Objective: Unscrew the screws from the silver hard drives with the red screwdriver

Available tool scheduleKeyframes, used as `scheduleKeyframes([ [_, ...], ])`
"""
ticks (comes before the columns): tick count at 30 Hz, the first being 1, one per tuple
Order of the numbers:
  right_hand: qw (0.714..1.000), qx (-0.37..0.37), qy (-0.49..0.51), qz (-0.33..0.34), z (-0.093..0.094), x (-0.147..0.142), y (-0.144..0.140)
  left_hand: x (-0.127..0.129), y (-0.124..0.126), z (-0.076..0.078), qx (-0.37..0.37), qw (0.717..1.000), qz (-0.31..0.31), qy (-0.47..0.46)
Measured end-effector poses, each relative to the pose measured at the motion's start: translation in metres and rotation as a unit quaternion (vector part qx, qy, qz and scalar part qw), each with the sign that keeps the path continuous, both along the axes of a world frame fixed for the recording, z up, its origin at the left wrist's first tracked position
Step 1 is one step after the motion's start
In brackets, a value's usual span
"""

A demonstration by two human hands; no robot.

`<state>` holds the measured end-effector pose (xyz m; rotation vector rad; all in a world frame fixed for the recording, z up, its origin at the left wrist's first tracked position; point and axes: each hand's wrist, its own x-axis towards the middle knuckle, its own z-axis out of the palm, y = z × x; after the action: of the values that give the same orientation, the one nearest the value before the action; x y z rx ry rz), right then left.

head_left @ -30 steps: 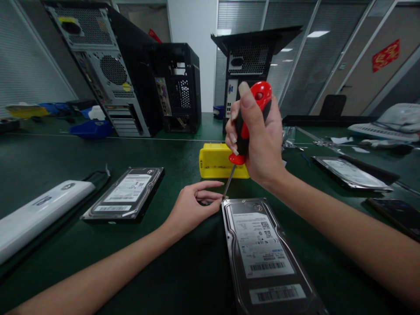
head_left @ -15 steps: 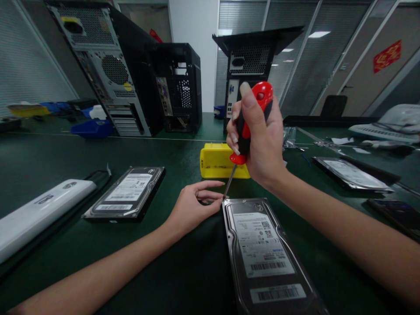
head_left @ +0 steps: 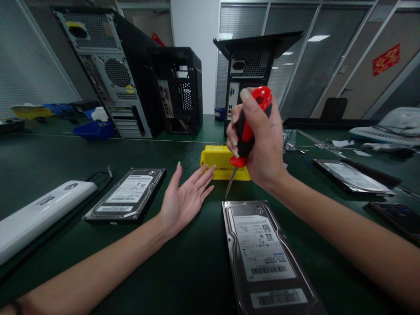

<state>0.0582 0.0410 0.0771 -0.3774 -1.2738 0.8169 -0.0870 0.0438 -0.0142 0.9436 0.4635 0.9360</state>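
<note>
My right hand [head_left: 262, 135] is wrapped round the red and black handle of a screwdriver [head_left: 245, 135]. The screwdriver's shaft slants down, and its tip is at the far left corner of a hard drive [head_left: 262, 245] lying label up in front of me. Whether a screw sits at the tip is too small to tell. My left hand [head_left: 187, 199] is open, palm up with the fingers spread, left of that drive and apart from it. Its fingertips overlap the view of a yellow parts bin [head_left: 218, 157] just beyond.
A second hard drive [head_left: 126, 194] and a white power strip [head_left: 49, 201] lie at left. Another drive [head_left: 352, 175] and a dark phone [head_left: 397, 218] are at right. Black computer cases [head_left: 183, 89] stand at the back, beside a blue bin [head_left: 93, 130].
My left hand has let go at the drive's corner and the screwdriver tip, moved left and turned palm up with fingers spread. The screwdriver stays at the same corner in my right hand.
</note>
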Motion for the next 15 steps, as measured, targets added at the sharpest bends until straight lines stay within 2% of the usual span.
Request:
scheduleKeyframes([
  [2,0.999,-0.002,0.016,0.034,0.0022,-0.0008,-0.0037,-0.0017,0.0025,-0.0001,-0.025,0.999,-0.024,-0.031],
  [5,0.998,0.005,0.016,0.061,0.0035,-0.0007,-0.0066,-0.0019,0.0018,0.0013,-0.025,0.998,-0.044,-0.023],
  [9,0.999,0.004,-0.006,0.047,0.0035,0.0008,-0.0066,0.0001,-0.0013,0.0038,-0.014,0.999,-0.048,0.006],
  [15,1.0,0.018,-0.02,0.013,0.0052,0.0013,-0.0054,0.0007,-0.0016,0.005,-0.04,0.997,-0.068,-0.018],
])
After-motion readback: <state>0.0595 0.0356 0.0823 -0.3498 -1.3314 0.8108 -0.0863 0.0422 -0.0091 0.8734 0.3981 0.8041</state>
